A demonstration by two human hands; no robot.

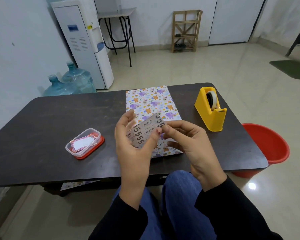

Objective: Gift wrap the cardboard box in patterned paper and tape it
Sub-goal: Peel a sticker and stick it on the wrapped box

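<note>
**Both hands on box, held over paper**

Two hands hold the box (145,131) up off the table (59,118), about mid-width and toward the near edge. It is flat grey-brown card, tilted, printed "METO" and "555".

- Left hand (128,146): grasps the box's left end, thumb across the printed face, fingers up behind it.
- Right hand (189,144): pinches the right end between thumb and fingertips; the other fingers curl under.
- Paper (151,103): lies flat on the table, running from the far edge toward the near edge at mid-width. Animal and rainbow print faces up. The box and hands cover its near part. The box is not touching it.
- Dispenser (210,115): yellow, near the far right corner, well apart from the paper, with a tape roll (213,99) in it.
- Container (84,143): clear tub on a red lid, left of the paper toward the near edge, with small cards inside.
- Bucket (267,144): red, on the floor just off the table's right edge.
</note>
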